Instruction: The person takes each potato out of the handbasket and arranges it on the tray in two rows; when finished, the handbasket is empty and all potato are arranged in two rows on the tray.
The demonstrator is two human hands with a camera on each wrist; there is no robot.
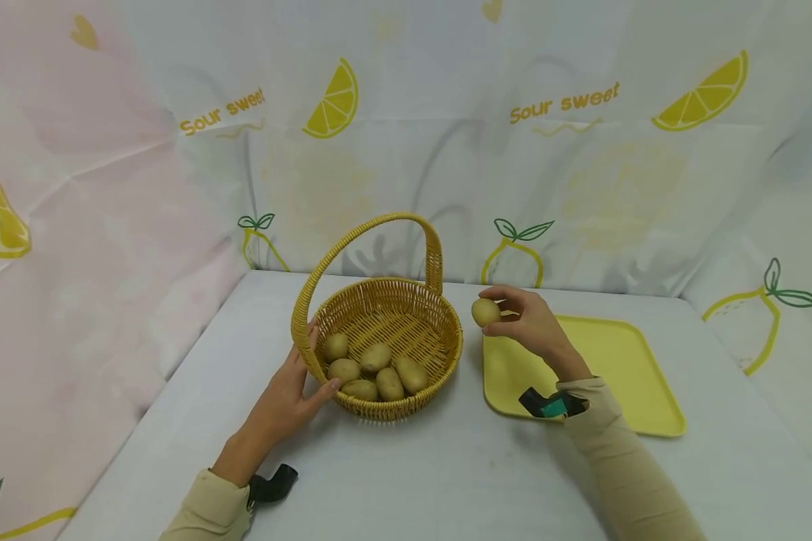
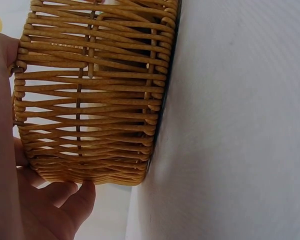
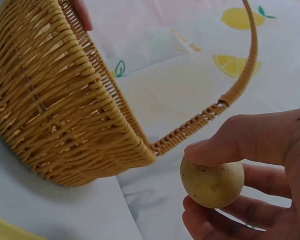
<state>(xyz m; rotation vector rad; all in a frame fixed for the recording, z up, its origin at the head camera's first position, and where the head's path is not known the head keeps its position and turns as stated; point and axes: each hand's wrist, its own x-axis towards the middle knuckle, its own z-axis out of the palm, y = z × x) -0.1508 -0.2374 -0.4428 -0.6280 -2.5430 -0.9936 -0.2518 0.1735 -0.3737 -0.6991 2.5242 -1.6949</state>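
A wicker basket (image 1: 449, 353) with a tall handle stands on the table, several potatoes (image 1: 377, 358) lying in its near left part. My left hand (image 1: 280, 402) grips the basket's left side, thumb over the rim; the left wrist view shows the fingers (image 2: 77, 200) against the woven wall (image 2: 90, 115). Between thumb and fingers my right hand (image 1: 531, 327) pinches one potato (image 1: 486, 312), held right of the basket, above the back left corner of a yellow tray (image 1: 622, 361). In the right wrist view that potato (image 3: 212, 182) is beside the foot of the handle.
The tray lies on the white table (image 1: 446, 481) to the right of the basket. A printed cloth (image 1: 392, 165) with lemons hangs behind the table and along its sides. The basket's handle (image 1: 352, 240) arches above it. Each wrist carries a dark camera mount.
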